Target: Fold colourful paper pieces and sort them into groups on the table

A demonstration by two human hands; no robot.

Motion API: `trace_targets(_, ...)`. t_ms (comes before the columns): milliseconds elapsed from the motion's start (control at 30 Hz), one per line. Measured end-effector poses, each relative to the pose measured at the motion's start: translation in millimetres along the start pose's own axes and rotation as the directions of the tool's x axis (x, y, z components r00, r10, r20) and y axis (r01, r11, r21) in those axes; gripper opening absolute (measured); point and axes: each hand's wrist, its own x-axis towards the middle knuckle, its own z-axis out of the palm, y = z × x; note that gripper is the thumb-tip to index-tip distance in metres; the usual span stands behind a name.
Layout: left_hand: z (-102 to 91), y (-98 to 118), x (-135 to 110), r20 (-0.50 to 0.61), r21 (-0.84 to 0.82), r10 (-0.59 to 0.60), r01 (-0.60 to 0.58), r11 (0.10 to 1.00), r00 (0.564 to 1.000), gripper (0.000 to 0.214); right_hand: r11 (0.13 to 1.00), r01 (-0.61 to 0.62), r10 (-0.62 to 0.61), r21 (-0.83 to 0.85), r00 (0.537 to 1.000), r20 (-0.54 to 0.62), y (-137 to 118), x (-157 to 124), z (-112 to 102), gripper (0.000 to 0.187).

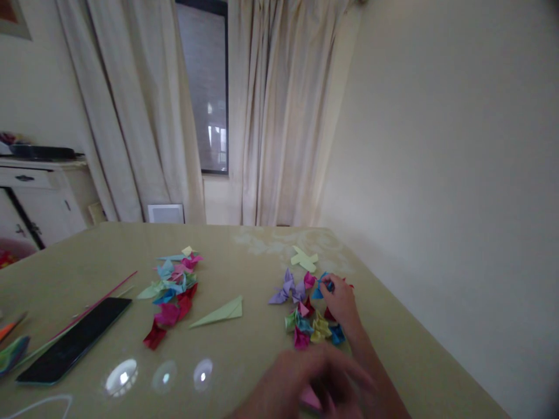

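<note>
My right hand (341, 301) reaches out over a cluster of small folded paper pieces (305, 317) in purple, pink, yellow, green and blue on the right part of the table. Its fingertips pinch a blue folded piece (322, 286) at the far edge of that cluster. My left hand (305, 381) is low at the near table edge and smeared by motion. A pink paper piece (311, 399) shows under it; whether the fingers grip it is unclear.
A second pile of folded pieces (172, 288) lies left of centre, with a light green paper plane (218, 313) beside it. A pale green cross-shaped fold (304, 259) sits farther back. A dark phone (74, 340) and thin sticks (98, 302) lie at the left. The wall (458, 174) runs close along the table's right edge.
</note>
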Motion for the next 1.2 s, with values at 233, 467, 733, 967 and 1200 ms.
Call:
trace_targets(233, -122.9, -77, -5, -0.77, 0.632, 0.023, 0.759, 0.157, 0.637, 0.034, 0.999, -0.017, 0.017, -0.031, 1.0, 0.007, 3, 0, 2, 0.017)
trace_targets(467, -140.6, -115, -35, -0.766, 0.607, -0.161, 0.782, 0.138, 0.623, 0.022, 0.986, 0.092, -0.079, 0.142, 0.992, -0.097, -24, -7, -1, 0.026)
trace_targets(733, -112.4, -101, -12, -0.58, 0.462, -0.068, 0.397, 0.793, 0.812, 0.04, 0.792, 0.087, -0.36, 0.604, 0.865, 0.349, -77, -39, 15, 0.044)
trace_targets(967, -76.6, -95, -3, -0.494, 0.329, -0.051, 0.241, 0.913, 0.868, 0.049, 0.747, 0.128, -0.512, 0.652, 0.737, 0.441, -86, -52, 19, 0.021)
trace_targets(1200, -76.2, -93, -5, -0.453, 0.333, -0.085, 0.257, 0.907, 0.887, 0.059, 0.745, 0.159, -0.501, 0.648, 0.775, 0.385, -84, -51, 26, 0.02)
